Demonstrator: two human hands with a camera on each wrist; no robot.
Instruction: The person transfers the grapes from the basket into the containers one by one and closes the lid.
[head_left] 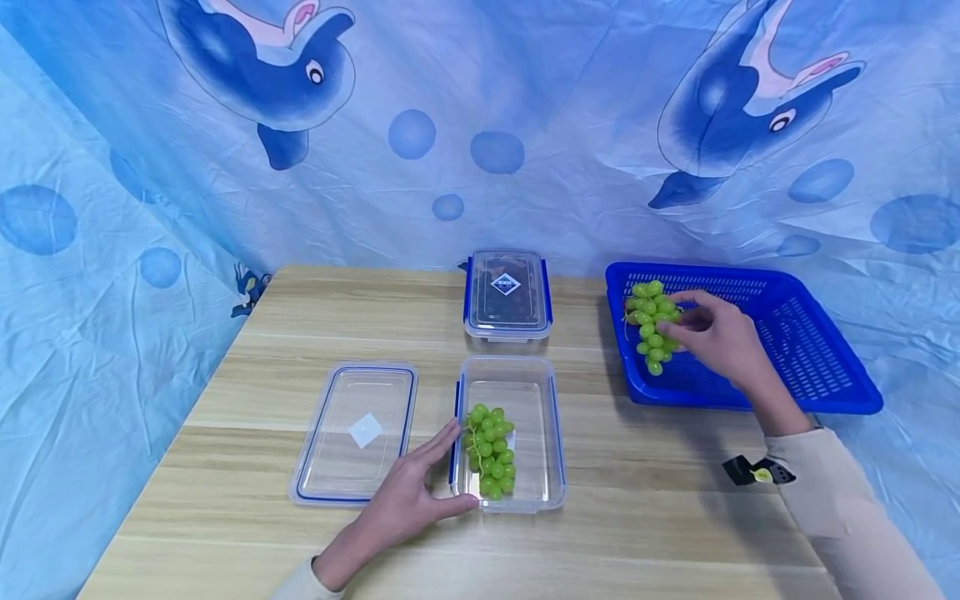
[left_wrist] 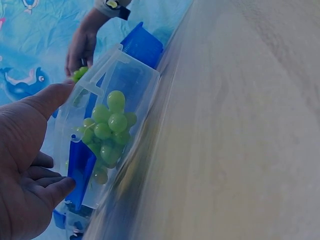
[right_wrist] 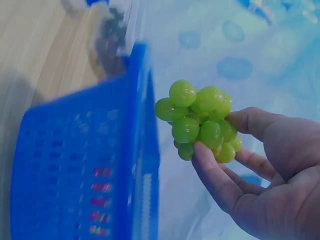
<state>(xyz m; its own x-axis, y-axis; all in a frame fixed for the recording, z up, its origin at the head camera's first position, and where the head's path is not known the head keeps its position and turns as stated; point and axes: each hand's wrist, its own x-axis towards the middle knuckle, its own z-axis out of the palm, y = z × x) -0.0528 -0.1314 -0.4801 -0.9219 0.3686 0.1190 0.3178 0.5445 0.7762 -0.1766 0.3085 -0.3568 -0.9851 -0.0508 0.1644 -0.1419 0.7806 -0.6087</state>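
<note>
- Two bunches of green grapes are in play: we hold one bunch in our right hand over the left end of the blue basket at the table's right edge; the other, the boxed grapes, lies in the open box near the middle of the front edge.
- Our right hand pinches its bunch between thumb and curled fingertips, from the side, as the right wrist view shows.
- Our left hand is spread, fingers straight, flat against the box's left wall and its blue clip; it grips nothing.
- We judge the bunch light but fragile: round, smooth, taut-skinned berries that could roll off or bruise under a hard squeeze, so cupping the cluster or taking the stalk looks safer than pressing single grapes. The stalk itself is hidden.
- The box is clear, stiff plastic, rectangular with rounded corners and blue clips; likely slick, and light enough to slide on the table, which is smooth pale wood-grain.
- Its lid lies flat just left of it, clear with a blue seal line and a white label.
- A shut box stands at the back edge.
- The basket is rigid blue plastic, slotted like a grid.
</note>
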